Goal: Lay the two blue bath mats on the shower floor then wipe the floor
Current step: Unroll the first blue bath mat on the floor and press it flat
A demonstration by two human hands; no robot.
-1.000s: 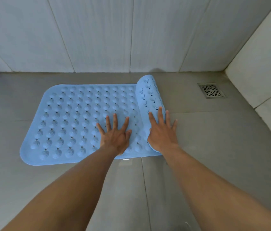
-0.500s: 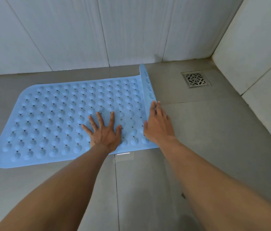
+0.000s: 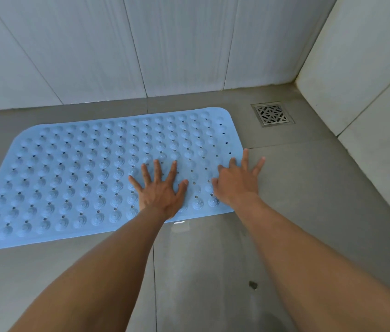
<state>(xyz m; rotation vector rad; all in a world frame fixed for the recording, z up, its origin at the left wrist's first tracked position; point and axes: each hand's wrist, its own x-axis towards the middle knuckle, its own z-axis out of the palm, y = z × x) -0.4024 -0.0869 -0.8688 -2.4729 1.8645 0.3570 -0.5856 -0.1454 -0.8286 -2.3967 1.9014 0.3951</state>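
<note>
Head view: the blue bath mat point(image 3: 76, 173) lies flat on the shower floor point(image 3: 309, 200) under both grips. The left grip point(image 3: 159, 190) and right grip point(image 3: 237, 183) are splayed wide, holding nothing, pressing down. The right one's fingertips overhang the mat's end. If the hands lift too soon, that end could curl back up. Half a second ago it stood upright beside the right grip.
</note>
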